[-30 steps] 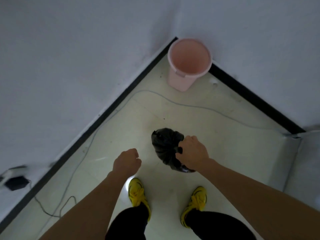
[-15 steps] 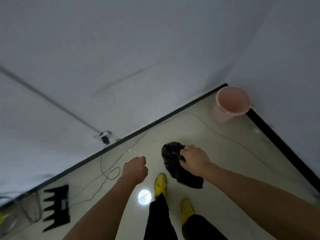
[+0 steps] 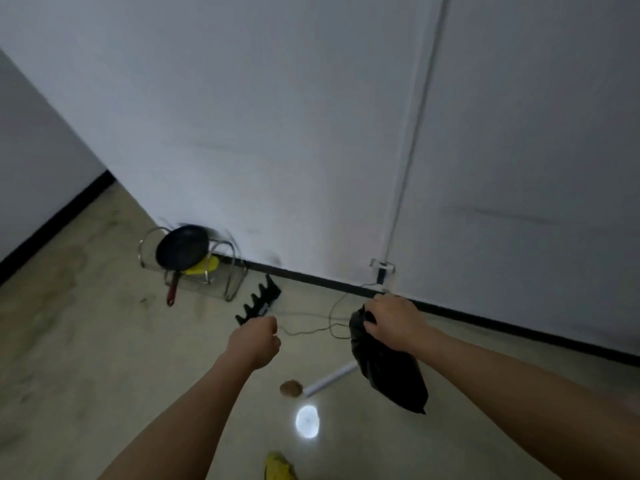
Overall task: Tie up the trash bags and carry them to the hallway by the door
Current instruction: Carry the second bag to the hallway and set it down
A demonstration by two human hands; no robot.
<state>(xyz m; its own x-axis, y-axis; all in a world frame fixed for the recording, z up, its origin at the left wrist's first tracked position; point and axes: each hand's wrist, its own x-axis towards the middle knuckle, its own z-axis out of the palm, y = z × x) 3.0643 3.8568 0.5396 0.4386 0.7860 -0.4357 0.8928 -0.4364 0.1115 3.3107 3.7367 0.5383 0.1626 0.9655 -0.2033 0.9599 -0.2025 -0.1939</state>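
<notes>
A small black trash bag (image 3: 391,372) hangs in the air at centre right, swung out to the lower right above the pale floor. My right hand (image 3: 394,320) grips its gathered top. A little to the left, at the same height, my left hand (image 3: 256,339) is closed in a fist with nothing visible in it. One yellow shoe (image 3: 278,467) shows at the bottom edge.
A wire rack (image 3: 227,268) holding a black frying pan (image 3: 181,249) stands by the white wall. Beside it lies a black toothed rack (image 3: 259,303). A cable (image 3: 311,329) trails from a wall socket (image 3: 381,268). A white tube (image 3: 329,379) and a brown round object (image 3: 291,388) lie on the floor.
My view has swung left: the pink bucket and its corner are gone, the pan rack has come into sight. The bag has stayed in my right hand, now swinging out to the right.
</notes>
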